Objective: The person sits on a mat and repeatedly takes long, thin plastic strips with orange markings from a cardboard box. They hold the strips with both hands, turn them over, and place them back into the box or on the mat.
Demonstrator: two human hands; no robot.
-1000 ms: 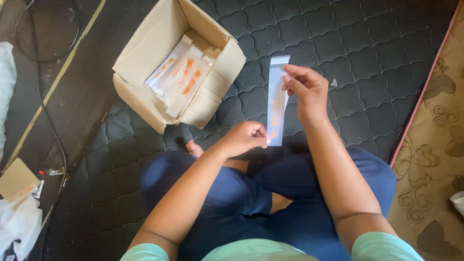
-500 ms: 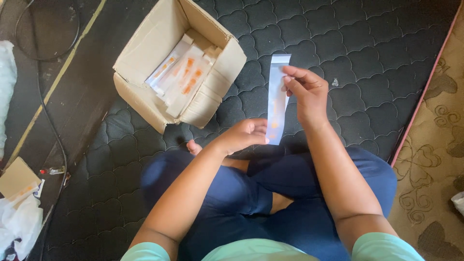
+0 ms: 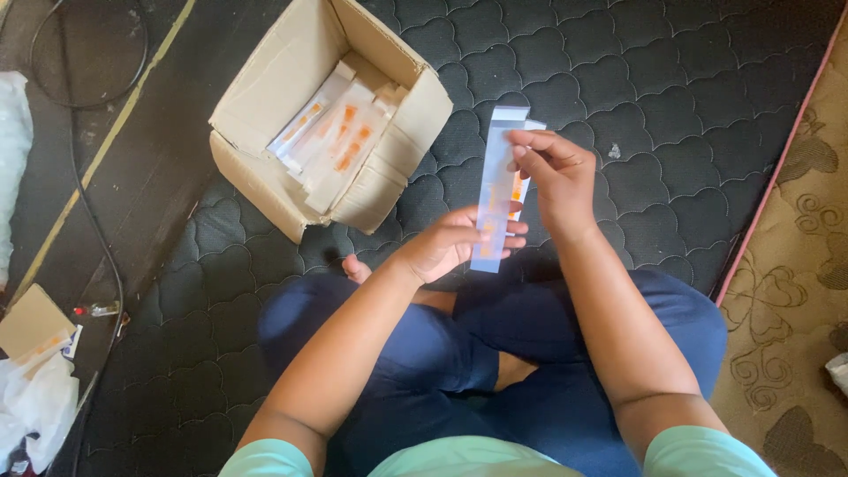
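Pale-blue flat packet (image 3: 495, 190) upright, long axis twelve-to-six; right hand (image 3: 552, 177) grip pinches top, left hand (image 3: 450, 247) grip clamps bottom; cardboard box (image 3: 265, 97) at ten o'clock.

- The long pale packet (image 3: 496, 190) is partly hidden: the left hand (image 3: 450, 243) covers its lower part, and the right hand (image 3: 552, 172) covers its upper right edge.
- What lies inside the packet, an orange shape beside the right hand's fingers, is too blurred to tell.
- In the open cardboard box (image 3: 265, 97), up and to the left of the left hand, the white-and-orange packets (image 3: 340, 141) overlap; their number cannot be told.
- Far left of the left hand, a white plastic bag (image 3: 35, 415) and a small brown box (image 3: 31, 322) are cut off by the picture's edge.
- A small red-tipped object (image 3: 93, 310) near them is too small to tell.
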